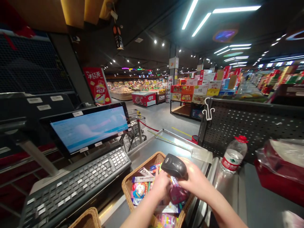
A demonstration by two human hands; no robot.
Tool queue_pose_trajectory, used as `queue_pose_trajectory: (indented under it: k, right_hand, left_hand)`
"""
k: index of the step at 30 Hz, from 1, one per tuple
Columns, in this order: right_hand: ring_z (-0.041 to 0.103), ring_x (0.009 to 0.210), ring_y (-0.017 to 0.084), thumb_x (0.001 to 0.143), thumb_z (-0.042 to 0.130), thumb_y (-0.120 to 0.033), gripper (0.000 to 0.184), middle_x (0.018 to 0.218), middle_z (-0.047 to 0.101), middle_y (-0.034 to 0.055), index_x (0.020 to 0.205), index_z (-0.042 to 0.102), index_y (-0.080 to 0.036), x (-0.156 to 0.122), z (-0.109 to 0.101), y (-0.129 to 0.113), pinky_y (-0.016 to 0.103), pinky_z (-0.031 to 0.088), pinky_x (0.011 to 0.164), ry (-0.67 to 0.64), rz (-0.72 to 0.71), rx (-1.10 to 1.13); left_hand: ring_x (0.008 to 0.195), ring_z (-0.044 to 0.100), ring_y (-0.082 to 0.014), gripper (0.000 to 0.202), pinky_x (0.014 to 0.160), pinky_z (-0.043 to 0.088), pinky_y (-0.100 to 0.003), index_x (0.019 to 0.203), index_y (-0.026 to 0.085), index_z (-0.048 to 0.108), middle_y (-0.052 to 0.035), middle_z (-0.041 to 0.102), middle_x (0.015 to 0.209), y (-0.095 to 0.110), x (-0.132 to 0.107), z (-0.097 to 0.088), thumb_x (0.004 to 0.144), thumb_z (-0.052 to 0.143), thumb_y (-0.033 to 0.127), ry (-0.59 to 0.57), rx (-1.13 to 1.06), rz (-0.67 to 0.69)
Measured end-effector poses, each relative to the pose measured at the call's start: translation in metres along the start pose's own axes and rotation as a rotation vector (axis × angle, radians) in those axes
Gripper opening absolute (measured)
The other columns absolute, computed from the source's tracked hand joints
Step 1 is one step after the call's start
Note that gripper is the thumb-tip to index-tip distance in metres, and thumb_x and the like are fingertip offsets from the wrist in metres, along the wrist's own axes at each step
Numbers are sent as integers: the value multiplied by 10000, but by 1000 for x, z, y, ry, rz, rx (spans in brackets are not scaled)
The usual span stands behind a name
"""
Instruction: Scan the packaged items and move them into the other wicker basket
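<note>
While our right hand (191,177) clasps the barcode scanner (174,166) over the wicker basket (126,187), our left hand (162,184), its grip unclear, dips inside the rim among packets (139,190), metal surface (158,143) extending past the far edge.

Supermarket checkout, with till screen (92,126), shopping cart (136,116) and stacked boxes (199,90).

Large supermarket under a dark ceiling (149,19), with white strip lights (236,9) on the right and small round spotlights (155,41) farther off. A shiny grey floor (162,115) carries a yellow line (180,131). Far centre, a red chest freezer (143,98) stands near produce displays (121,89); to its right, stacked colourful boxes (187,91). On the left, a red poster (97,85) beside a slanted grey pillar (64,60)
</note>
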State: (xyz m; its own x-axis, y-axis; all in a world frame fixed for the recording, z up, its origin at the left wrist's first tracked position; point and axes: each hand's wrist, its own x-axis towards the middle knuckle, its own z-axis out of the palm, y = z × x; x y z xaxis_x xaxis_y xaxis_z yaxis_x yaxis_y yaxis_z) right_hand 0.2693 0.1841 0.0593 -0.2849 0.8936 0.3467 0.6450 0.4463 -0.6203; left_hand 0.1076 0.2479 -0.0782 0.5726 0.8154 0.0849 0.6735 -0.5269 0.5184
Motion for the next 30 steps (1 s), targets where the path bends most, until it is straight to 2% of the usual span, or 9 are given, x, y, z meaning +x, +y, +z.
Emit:
queue_pose_trajectory:
  k: [3,6,12,17,21,25,30]
  right_hand:
    - [561,1224,326,595,573,-92,570,1218,674,118,1153,648,-178,2,4,1,507,417,1083,23,-4,2]
    - [558,1225,329,599,589,-94,573,1227,672,113,1161,648,-189,5,9,-3,511,419,1077,30,-15,24]
    - [576,1193,319,703,627,-177,502,1260,654,124,1205,632,-192,10,16,-27,490,447,1037,30,-58,75]
    - [589,1158,316,669,570,-123,428,1165,682,109,1084,658,-182,16,30,-49,484,452,1025,23,-93,70]
    - [567,1194,327,652,560,-121,422,1173,676,107,1057,659,-188,20,46,-63,503,432,1053,31,-152,65]
    - [535,1241,331,626,552,-101,528,1229,656,113,1140,640,-185,23,60,-82,519,400,1087,33,-200,73]
    - [539,1229,321,650,567,-108,454,1159,683,101,1079,674,-209,21,75,-111,518,381,1100,-49,-254,73]
  left_hand:
    - [1336,421,-363,153,1161,109,-668,799,218,743,-94,618,1318,-4,-13,-7,711,629,168,28,21,-8]
    - [1332,436,-318,150,1163,62,-672,710,209,711,-81,629,1303,-12,-30,-26,760,593,132,87,49,-4]
    - [1377,406,-318,168,1127,125,-724,721,201,654,-59,614,1333,-33,-78,-91,818,552,110,286,213,-20]
    - [1390,386,-333,215,1107,134,-746,729,195,641,-90,600,1342,-40,-116,-147,874,491,141,471,319,-75]
    - [1402,369,-333,244,1099,149,-747,731,202,635,-91,593,1349,-41,-140,-181,907,468,188,581,352,-138]
    - [1417,346,-332,258,1089,160,-750,719,204,631,-89,587,1355,-42,-161,-202,915,463,209,679,380,-193]
    - [1427,329,-337,258,1085,147,-756,717,208,640,-93,578,1371,-40,-182,-215,910,468,197,774,441,-252]
